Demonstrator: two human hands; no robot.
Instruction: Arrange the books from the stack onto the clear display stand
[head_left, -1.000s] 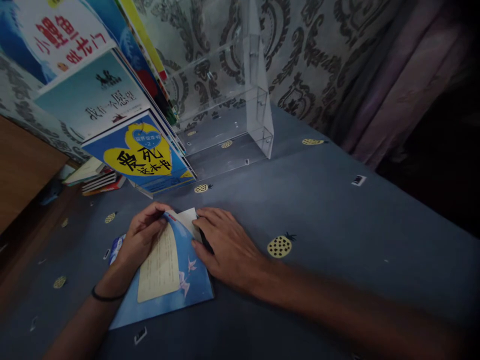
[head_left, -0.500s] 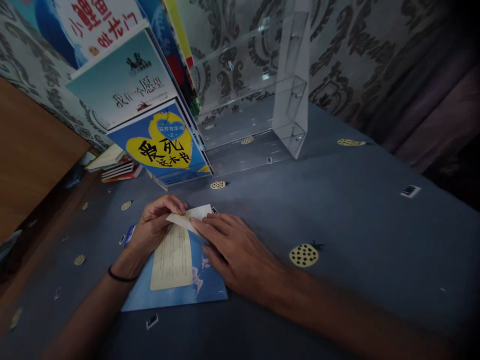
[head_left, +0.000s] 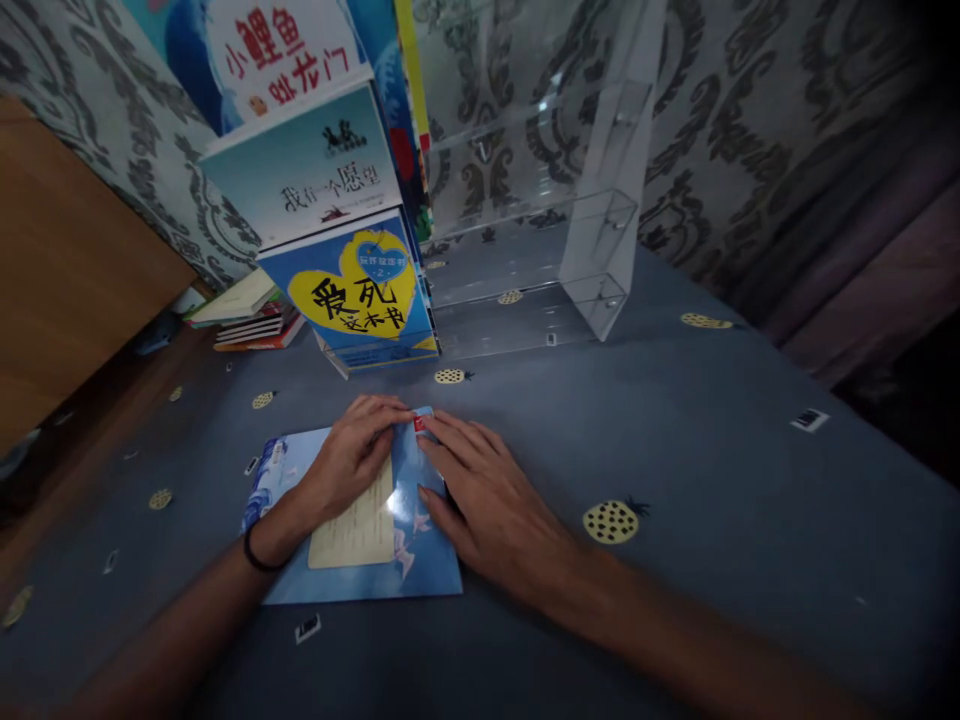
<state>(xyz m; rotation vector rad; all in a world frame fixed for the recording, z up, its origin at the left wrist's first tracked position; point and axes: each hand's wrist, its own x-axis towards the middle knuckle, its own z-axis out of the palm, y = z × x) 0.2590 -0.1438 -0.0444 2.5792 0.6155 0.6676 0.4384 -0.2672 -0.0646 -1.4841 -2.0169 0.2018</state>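
A blue book with a cream text panel and pale bird pictures lies flat on the table in the head view. My left hand rests over its upper middle, fingers stretched toward the top edge and pressing on the cover. On the upper right corner lies my right hand, its fingers extended and its thumb apart along the book's right side. Between the fingertips of both hands shows a small red patch at the book's top. My hands cover part of the cream panel and the top edge.
A clear acrylic rack stands behind, holding several upright picture books, the front one blue with a yellow heart. A small stack of books lies at the left. A pineapple-patterned grey cloth covers the table.
The white paper flap that both hands held raised at the book's top is no longer seen; the red patch shows there now. My left hand has flattened onto the cover. The view has shifted slightly.
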